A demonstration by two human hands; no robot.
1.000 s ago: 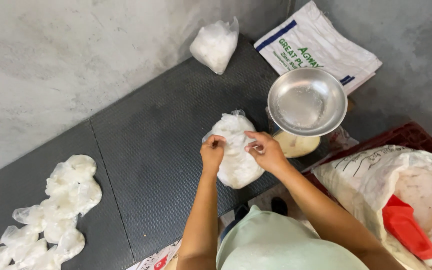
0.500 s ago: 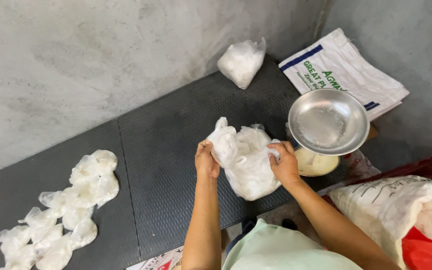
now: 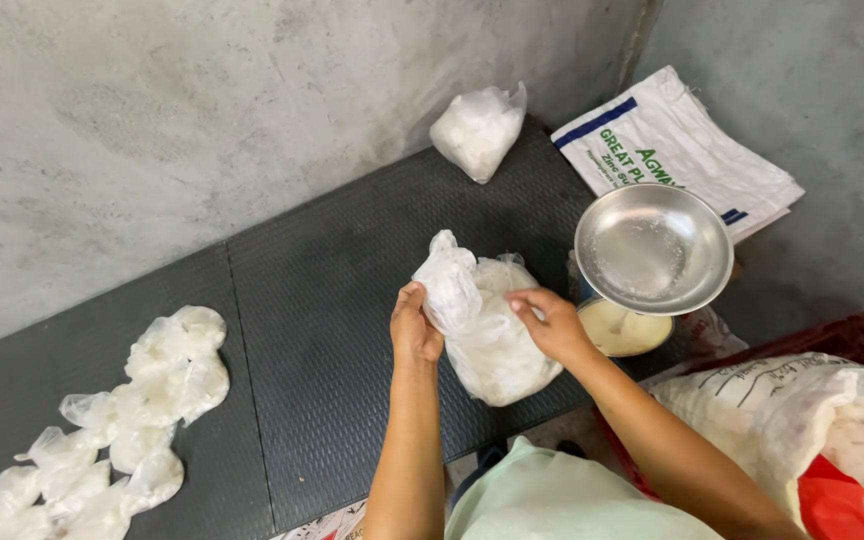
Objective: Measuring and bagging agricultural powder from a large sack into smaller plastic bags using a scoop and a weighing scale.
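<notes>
- Change over the last second: the clear plastic bag of white powder (image 3: pixel 492 335) was bunched small under your hands; now its neck is pulled up and open-looking, standing just left of the round steel scale pan (image 3: pixel 653 248).
- Left hand (image 3: pixel 414 325): fingers curled, pinching the bag's loose neck from the side away from the pan.
- Right hand (image 3: pixel 552 322): fingers closed on the bag's top edge, on the side toward the pan.
- The bag rests on the dark grey ribbed mat (image 3: pixel 322 300), its body bulging below both hands.
- My read: you're gathering the neck for a twist or knot; no knot visible yet.
- Far from the pan, at the mat's left end, lies a heap of small filled clear bags (image 3: pixel 112 430), apparently tied.
- Beyond the pan: one more filled clear bag (image 3: pixel 477 130) against the wall, beside a flat white woven sack (image 3: pixel 682 150).
- Below the pan: an open white woven sack (image 3: pixel 802 420) in a red crate (image 3: pixel 857 335).
</notes>
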